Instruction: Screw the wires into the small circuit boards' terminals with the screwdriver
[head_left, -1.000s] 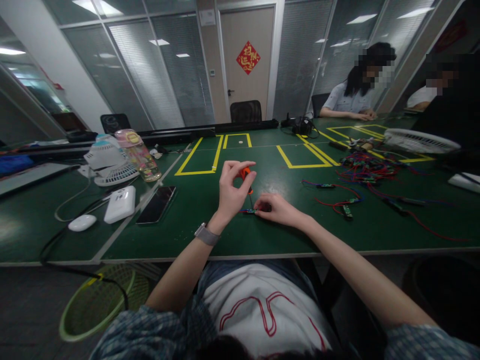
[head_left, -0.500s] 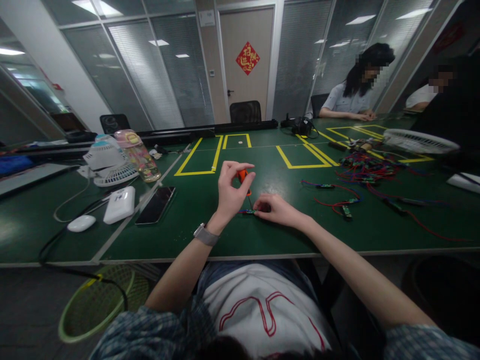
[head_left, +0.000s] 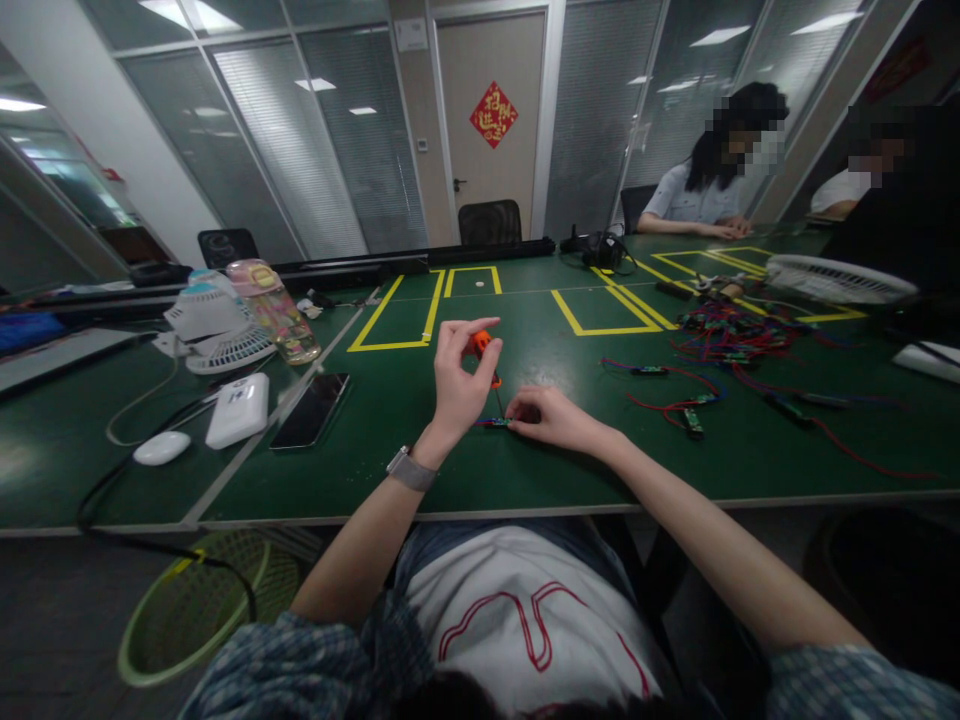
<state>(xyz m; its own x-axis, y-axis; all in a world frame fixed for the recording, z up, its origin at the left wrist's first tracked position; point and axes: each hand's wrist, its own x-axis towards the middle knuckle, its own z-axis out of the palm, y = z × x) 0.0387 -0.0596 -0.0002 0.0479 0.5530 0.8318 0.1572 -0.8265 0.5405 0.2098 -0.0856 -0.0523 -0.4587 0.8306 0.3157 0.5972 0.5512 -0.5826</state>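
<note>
Tipped orange-handled, thin-shafted screwdriver (head_left: 482, 341) slightly twd 9 o'clock, pinching it w/ L hand (head_left: 459, 375); pinching small green circuit board (head_left: 500, 423) at 3 o'clock end w/ R hand (head_left: 553, 418).

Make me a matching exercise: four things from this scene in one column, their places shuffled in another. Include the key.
Things
1. Orange screwdriver
2. Small circuit board
3. Green basket
4. Red diamond sign

Places
A. Below the tabletop
B. On the door
C. In the left hand
D. At the right hand's fingertips

Pairs: 1-C, 2-D, 3-A, 4-B
</note>
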